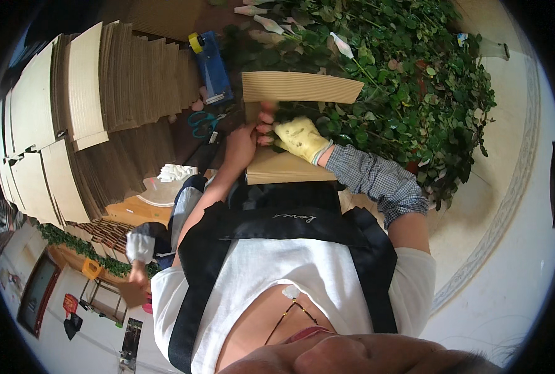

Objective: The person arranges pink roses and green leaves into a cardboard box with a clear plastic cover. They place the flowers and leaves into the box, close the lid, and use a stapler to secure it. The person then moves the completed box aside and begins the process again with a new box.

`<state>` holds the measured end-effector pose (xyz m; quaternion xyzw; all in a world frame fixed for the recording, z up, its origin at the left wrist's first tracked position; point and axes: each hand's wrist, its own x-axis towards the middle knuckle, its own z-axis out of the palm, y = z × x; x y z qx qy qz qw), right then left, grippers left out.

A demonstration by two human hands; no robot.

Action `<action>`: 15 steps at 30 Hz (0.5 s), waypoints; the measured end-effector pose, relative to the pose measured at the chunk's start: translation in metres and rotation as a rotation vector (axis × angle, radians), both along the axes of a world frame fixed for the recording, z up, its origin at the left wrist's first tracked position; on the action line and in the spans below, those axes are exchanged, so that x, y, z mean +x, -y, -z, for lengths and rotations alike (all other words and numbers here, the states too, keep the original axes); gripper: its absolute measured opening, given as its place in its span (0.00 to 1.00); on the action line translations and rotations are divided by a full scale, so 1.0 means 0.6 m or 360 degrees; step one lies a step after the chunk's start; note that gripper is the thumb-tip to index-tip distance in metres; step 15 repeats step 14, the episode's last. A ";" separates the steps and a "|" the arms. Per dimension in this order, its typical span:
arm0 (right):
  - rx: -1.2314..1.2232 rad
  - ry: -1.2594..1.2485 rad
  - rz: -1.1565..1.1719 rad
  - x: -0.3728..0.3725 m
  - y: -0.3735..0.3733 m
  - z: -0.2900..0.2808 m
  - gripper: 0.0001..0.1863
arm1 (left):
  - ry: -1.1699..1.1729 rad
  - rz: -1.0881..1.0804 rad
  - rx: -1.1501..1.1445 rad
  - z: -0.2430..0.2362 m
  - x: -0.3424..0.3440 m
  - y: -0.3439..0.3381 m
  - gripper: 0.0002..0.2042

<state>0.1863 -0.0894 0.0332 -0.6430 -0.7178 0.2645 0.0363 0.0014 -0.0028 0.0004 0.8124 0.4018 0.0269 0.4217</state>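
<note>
In front of my chest lies a tan corrugated cardboard sheet [290,173], its far side [302,87] raised. Several pinkish rose heads [265,128] lie on it in a small bunch, the top one blurred. My left hand [242,144], bare, closes in on the heads from the left, its fingertips partly hidden against them. A stained yellow glove covers my right hand [299,138], and a checked sleeve [374,181] covers that forearm. It is curled over the bunch just right of the heads, knuckles up, hiding the stems. Green leaves show beyond the glove.
A broad heap of leafy rose stems [408,106] fills the far right, with wrapped pale buds [341,45] on it. At the far left rise stacks of cardboard [84,87]. Between stand a blue tape dispenser [214,68] and teal scissors [203,123]. Another person's hand [138,274] is at lower left.
</note>
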 end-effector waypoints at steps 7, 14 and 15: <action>-0.0206 -0.0005 -0.0076 -0.007 -0.010 -0.004 0.16 | -0.0125 0.0008 -0.0176 -0.039 -0.002 -0.015 0.08; -0.0346 -0.0112 0.0022 0.004 -0.010 -0.003 0.19 | -0.0104 0.1070 0.0369 -0.039 0.005 -0.040 0.15; -0.0346 -0.0112 0.0022 0.004 -0.010 -0.003 0.19 | -0.0104 0.1070 0.0369 -0.039 0.005 -0.040 0.15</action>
